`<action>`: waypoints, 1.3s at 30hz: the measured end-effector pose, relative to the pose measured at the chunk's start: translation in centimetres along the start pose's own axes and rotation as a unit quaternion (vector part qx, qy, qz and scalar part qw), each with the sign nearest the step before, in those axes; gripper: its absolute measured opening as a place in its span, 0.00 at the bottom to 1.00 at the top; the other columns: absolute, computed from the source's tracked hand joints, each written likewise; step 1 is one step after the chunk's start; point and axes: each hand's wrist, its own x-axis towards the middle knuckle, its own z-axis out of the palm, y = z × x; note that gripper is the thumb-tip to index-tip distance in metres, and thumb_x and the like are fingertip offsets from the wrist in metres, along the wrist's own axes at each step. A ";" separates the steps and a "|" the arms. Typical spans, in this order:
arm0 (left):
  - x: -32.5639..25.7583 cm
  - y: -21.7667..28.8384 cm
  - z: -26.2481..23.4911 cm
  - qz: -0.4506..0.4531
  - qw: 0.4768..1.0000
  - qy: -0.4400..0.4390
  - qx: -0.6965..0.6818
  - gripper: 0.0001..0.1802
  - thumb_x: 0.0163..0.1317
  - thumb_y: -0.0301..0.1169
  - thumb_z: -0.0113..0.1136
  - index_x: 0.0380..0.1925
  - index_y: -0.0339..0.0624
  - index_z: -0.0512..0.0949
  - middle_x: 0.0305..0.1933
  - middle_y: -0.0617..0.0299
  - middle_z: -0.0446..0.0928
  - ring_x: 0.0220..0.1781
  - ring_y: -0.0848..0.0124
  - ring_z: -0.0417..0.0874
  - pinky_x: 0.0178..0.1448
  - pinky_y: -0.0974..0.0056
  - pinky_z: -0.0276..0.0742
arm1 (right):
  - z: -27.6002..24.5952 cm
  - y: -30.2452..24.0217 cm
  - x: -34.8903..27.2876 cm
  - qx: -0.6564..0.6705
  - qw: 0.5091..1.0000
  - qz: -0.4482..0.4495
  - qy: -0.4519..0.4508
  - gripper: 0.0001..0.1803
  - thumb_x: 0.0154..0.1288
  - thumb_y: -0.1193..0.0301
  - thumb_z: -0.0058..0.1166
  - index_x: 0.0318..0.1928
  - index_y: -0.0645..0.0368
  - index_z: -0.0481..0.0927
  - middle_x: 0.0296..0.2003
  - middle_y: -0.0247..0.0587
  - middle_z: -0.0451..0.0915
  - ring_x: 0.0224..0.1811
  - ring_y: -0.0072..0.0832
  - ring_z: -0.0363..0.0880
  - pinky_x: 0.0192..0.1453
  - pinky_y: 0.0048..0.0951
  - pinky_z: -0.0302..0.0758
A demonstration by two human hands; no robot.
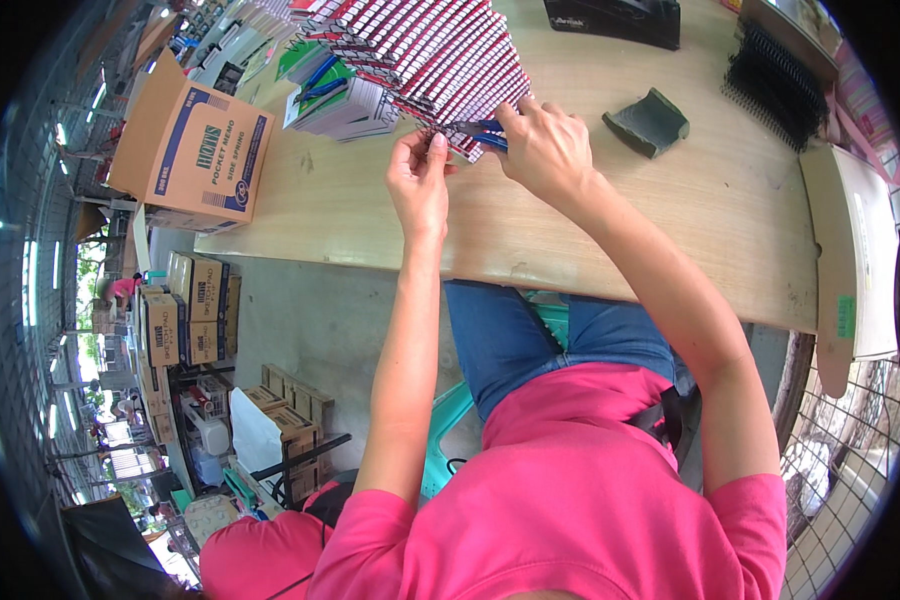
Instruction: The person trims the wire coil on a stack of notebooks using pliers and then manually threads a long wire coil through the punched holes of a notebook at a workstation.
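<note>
1. Red-and-white spiral-bound stack [440, 60] sat far on the table [690, 230].
2. My right hand [550, 150] held blue-handled pliers [487, 126], fingers wrapped round; nose at the stack's near corner.
3. My left hand [418, 188] had thumb and finger narrow there; couldn't tell on what.
4. Open carton [205, 150] stood left.

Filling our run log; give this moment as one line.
left hand: at near edge of red-white stack | right hand: holding blue-handled pliers | nearby: open cardboard box
</note>
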 end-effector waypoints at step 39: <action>0.3 2.1 0.1 0.051 0.999 -0.006 0.010 0.15 0.72 0.31 0.62 0.53 0.36 0.74 0.37 0.64 0.79 0.36 0.79 0.78 0.35 0.70 0.77 | -2.5 -0.7 0.6 -0.017 0.988 -0.015 0.154 0.22 0.55 0.54 0.71 0.40 0.56 0.80 0.37 0.43 0.83 0.36 0.45 0.85 0.36 0.46 0.80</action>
